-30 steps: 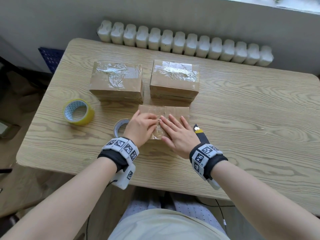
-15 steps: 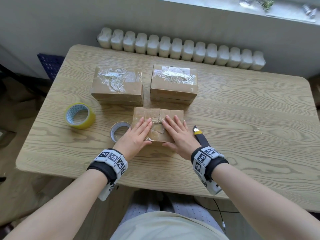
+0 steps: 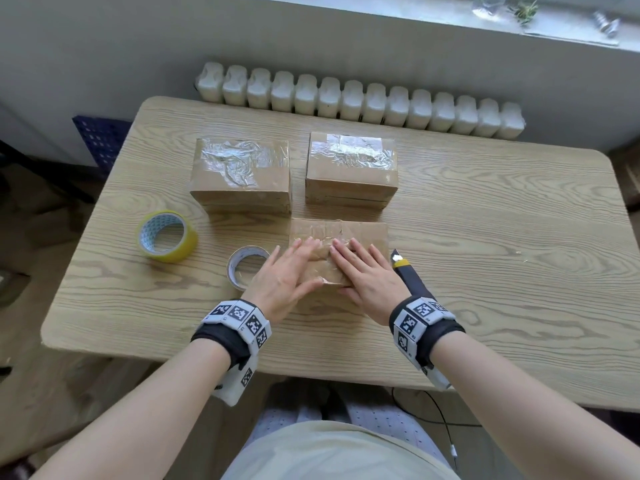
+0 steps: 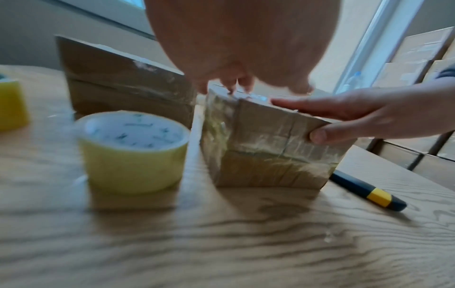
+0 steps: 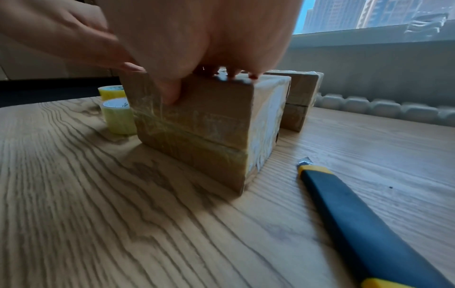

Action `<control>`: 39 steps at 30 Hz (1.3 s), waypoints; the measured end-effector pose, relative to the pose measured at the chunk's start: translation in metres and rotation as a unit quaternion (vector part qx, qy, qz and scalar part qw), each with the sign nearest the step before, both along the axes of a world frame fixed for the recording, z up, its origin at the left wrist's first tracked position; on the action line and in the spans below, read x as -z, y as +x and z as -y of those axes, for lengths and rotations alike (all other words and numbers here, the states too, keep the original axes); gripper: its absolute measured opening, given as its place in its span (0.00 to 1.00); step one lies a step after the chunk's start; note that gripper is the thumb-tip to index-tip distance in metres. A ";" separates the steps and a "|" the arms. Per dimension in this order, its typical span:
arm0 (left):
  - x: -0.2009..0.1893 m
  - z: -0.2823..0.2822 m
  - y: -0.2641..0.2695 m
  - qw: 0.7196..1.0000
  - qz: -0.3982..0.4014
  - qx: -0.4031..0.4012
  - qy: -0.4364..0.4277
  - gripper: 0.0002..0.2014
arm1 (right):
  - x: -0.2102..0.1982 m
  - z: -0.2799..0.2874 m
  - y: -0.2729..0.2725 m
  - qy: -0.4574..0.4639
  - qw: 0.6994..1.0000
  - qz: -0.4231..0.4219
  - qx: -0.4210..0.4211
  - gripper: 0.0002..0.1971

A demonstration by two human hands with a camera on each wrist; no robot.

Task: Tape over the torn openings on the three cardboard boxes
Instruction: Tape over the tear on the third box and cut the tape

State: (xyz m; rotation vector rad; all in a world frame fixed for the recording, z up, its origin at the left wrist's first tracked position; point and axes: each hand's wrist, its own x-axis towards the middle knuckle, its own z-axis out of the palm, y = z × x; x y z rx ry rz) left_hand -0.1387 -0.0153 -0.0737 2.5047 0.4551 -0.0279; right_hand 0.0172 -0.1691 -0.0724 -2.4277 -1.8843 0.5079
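Three cardboard boxes stand on the wooden table [image 3: 502, 254]. The back left box [image 3: 239, 174] and the back right box [image 3: 351, 168] carry shiny clear tape on top. The near box [image 3: 360, 233] has tape across its top and front [image 4: 265, 155]. My left hand [image 3: 291, 268] and right hand [image 3: 363, 271] lie flat side by side on its top, fingers straight and pressing the tape. The right thumb [image 4: 320, 134] rests on the box's front face. The hands hide the middle of the top.
A yellow tape roll [image 3: 166, 237] sits at the left. A clear tape roll [image 3: 244, 268] stands just left of the near box. A dark utility knife [image 3: 407, 275] with a yellow band lies right of that box, blade out. White radiator caps [image 3: 360, 102] line the table's far edge.
My left fingers, curled at the box's middle a second ago, now lie straight. Both hands have spread flat and slid slightly toward me across the tape.
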 end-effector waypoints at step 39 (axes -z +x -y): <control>-0.085 0.001 -0.020 0.970 0.163 -0.140 -0.114 0.03 | -0.098 -0.054 -0.047 0.248 0.749 -0.473 0.393 0.11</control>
